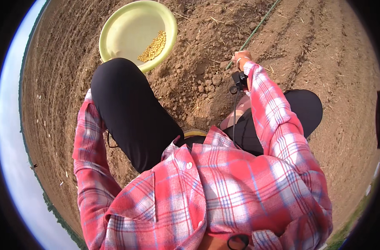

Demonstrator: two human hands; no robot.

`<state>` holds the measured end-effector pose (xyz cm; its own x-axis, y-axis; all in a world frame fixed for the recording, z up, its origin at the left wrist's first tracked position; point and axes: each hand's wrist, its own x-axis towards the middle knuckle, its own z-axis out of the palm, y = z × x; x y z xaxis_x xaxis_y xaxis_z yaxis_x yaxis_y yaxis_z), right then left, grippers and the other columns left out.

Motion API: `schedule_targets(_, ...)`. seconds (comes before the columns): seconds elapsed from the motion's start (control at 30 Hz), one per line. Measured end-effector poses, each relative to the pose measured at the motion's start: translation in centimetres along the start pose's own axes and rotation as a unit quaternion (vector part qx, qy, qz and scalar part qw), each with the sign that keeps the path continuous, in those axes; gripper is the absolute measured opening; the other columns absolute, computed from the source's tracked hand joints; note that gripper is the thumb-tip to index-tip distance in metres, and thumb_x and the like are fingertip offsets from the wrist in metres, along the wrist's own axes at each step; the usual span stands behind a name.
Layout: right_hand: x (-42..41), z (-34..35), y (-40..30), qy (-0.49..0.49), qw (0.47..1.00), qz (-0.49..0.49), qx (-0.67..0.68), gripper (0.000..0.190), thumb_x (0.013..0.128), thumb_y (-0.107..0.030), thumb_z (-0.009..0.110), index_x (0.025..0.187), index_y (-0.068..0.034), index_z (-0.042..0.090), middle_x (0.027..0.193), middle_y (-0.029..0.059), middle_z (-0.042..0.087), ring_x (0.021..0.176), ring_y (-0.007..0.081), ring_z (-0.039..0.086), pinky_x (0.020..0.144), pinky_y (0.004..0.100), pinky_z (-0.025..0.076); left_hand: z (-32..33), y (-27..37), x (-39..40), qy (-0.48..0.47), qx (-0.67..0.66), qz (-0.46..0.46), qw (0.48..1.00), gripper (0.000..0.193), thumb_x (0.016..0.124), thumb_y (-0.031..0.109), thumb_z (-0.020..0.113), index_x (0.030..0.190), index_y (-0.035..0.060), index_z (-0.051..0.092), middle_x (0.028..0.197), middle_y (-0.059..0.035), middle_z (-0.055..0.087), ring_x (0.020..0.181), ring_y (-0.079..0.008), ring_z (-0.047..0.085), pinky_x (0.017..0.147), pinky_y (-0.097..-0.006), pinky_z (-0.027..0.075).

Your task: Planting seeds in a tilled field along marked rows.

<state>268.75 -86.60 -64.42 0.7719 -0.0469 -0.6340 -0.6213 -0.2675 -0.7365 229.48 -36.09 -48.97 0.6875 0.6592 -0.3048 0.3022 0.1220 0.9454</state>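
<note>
My right hand point(242, 58) is low over the soil, with its fingers curled beside a thin green rod or cord point(258, 27). Whether it grips this line or only touches it is unclear. A pale band circles the wrist, and a black device point(239, 80) with a cable is strapped below it. My left hand is mostly hidden behind my left knee point(122, 84); a small tan patch at the basin's rim there may be a fingertip. Against that knee, a pale yellow-green plastic basin point(127, 22) stands tilted, with round yellow seeds point(153, 47) gathered at its lower right side.
Loose brown soil point(205, 84) with clods and straw bits lies between my knees. Shallow furrows point(305, 53) run along the ground at right. A cable point(234, 118) hangs from the wrist device to my waist. Far left, a small dark figure point(35, 166) stands near the field's edge.
</note>
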Motion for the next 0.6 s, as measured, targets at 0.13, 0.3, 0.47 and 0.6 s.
schedule_targets(0.13,-3.5,1.2,-5.2,-0.139,0.969,-0.132,0.157,0.014,0.088,-0.008,0.057,0.095,0.002,0.063,0.071,0.0113,0.065,0.053,0.017,0.063,0.044,0.0257,0.052,2.4,5.8,-0.8,0.004,-0.152,-0.035,0.988,0.018,0.082,0.01,0.059,0.099,0.0036,0.057,0.08,-0.0091,0.062,0.072,-0.0181,0.063,0.062,-0.0279,0.051)
schedule_targets(0.3,-11.2,-5.5,-15.1,-0.058,0.924,-0.356,0.127,0.011,0.091,-0.006,0.055,0.096,0.002,0.062,0.071,0.0116,0.065,0.054,0.0156,0.062,0.047,0.0269,0.052,18.5,16.4,-11.0,-0.092,-0.044,-0.032,0.994,0.045,0.077,0.006,0.053,0.12,-0.0016,0.043,0.092,-0.0142,0.057,0.081,-0.0229,0.063,0.066,-0.0341,0.059)
schedule_targets(0.47,-26.5,-2.8,-21.8,-0.132,0.76,-0.62,-0.144,0.013,0.09,-0.013,0.059,0.093,-0.001,0.065,0.077,0.0084,0.067,0.066,0.0123,0.065,0.058,0.0258,0.053,18.8,18.3,-7.2,-0.144,-0.042,0.025,0.988,0.05,0.076,0.003,0.051,0.124,-0.002,0.039,0.103,-0.016,0.055,0.087,-0.0282,0.064,0.075,-0.0407,0.06)
schedule_targets(0.6,-28.4,-1.8,-23.5,-0.071,0.569,-0.731,-0.371,0.025,0.081,-0.019,0.068,0.097,-0.002,0.059,0.092,0.0174,0.061,0.088,0.0333,0.063,0.076,0.0402,0.051,24.9,20.0,-4.8,-0.21,-0.031,0.034,0.977,0.047,0.075,0.004,0.052,0.121,-0.0026,0.042,0.103,-0.016,0.057,0.087,-0.0271,0.065,0.071,-0.0423,0.06)
